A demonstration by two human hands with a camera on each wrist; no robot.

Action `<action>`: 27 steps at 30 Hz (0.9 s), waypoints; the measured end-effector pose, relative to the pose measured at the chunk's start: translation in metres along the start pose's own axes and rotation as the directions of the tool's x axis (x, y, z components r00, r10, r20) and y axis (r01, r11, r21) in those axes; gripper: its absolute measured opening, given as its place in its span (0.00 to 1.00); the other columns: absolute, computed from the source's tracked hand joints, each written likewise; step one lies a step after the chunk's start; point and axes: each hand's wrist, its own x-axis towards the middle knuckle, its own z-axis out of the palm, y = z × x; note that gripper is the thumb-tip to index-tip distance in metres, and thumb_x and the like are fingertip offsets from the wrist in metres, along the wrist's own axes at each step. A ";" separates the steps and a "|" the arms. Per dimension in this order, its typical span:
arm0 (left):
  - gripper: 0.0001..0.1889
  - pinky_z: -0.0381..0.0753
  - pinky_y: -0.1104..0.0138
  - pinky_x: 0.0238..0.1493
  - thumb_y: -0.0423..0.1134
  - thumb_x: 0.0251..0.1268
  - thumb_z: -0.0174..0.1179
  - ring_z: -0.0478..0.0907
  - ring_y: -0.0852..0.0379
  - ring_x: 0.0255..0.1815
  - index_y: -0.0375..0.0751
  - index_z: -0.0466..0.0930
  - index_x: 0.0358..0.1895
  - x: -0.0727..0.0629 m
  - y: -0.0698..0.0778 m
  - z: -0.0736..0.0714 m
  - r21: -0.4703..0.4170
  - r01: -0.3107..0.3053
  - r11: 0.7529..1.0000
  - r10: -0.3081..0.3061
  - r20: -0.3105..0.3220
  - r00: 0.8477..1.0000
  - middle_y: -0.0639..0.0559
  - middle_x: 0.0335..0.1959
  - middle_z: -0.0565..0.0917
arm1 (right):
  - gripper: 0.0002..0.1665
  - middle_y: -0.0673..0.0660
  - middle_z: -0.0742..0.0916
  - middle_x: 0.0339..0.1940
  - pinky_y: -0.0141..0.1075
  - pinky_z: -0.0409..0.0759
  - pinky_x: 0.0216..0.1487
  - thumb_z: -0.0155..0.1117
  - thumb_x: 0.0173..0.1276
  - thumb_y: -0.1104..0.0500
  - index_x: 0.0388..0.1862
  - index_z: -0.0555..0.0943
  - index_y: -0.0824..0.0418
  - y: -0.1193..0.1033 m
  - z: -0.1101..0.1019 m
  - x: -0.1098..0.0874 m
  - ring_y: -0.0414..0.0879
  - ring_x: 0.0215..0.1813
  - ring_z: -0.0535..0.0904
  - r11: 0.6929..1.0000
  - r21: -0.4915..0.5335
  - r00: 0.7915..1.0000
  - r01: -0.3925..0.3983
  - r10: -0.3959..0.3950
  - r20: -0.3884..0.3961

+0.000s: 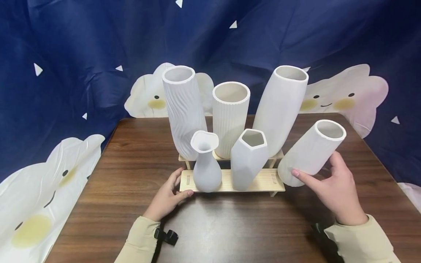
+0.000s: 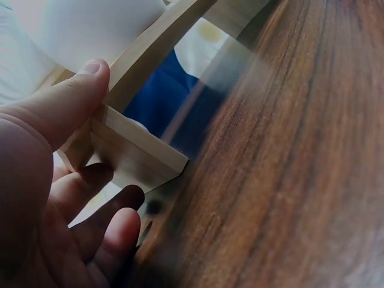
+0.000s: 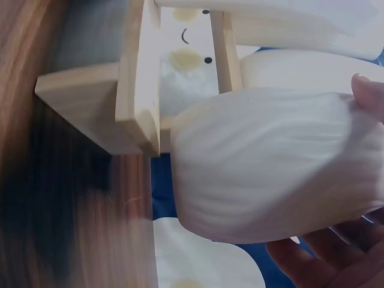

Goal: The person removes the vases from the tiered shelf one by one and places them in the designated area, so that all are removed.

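My right hand [image 1: 340,188] grips a white textured vase [image 1: 307,155], thumb on its near side and fingers round the far side. That vase leans to the right, its base overlapping the right end of a two-tier wooden stand [image 1: 263,180] in the head view. At the stand's left end, my left hand [image 1: 167,197] pinches the lower tier; in the left wrist view the thumb [image 2: 90,75] lies on the board's edge, with fingers curled beside the end leg [image 2: 144,144]. On the lower tier stand a flared-neck vase [image 1: 207,170] and a faceted vase [image 1: 248,162].
Behind, on the upper tier, are a wavy tall vase [image 1: 184,113], a ribbed vase [image 1: 230,124] and a smooth tall vase [image 1: 279,106]. The stand is on a brown wooden table [image 1: 230,233]. A blue curtain [image 1: 210,33] with printed clouds hangs behind it.
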 end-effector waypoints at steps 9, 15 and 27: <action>0.47 0.81 0.70 0.43 0.36 0.62 0.71 0.83 0.59 0.44 0.34 0.50 0.78 0.000 -0.003 -0.001 -0.012 -0.033 0.999 0.033 -0.010 0.999 0.36 0.70 0.72 | 0.46 0.39 0.81 0.48 0.15 0.73 0.42 0.85 0.46 0.67 0.66 0.74 0.57 0.008 -0.007 0.012 0.31 0.48 0.77 0.999 0.013 0.998 -0.030 0.031 -0.053; 0.47 0.81 0.70 0.44 0.37 0.62 0.71 0.82 0.59 0.47 0.35 0.50 0.78 -0.001 -0.002 -0.001 -0.008 -0.016 1.000 0.016 -0.019 1.000 0.37 0.71 0.71 | 0.45 0.38 0.80 0.47 0.16 0.73 0.41 0.84 0.48 0.65 0.66 0.74 0.55 0.016 -0.009 0.021 0.32 0.46 0.77 0.997 0.012 0.994 -0.077 0.078 -0.073; 0.47 0.81 0.69 0.46 0.37 0.62 0.71 0.83 0.59 0.48 0.35 0.50 0.78 0.001 -0.002 0.001 -0.013 -0.021 1.000 0.021 -0.007 1.000 0.38 0.72 0.70 | 0.48 0.44 0.79 0.54 0.18 0.70 0.46 0.83 0.51 0.62 0.71 0.71 0.50 0.043 -0.015 0.047 0.33 0.52 0.75 0.988 0.023 0.981 -0.153 0.154 -0.118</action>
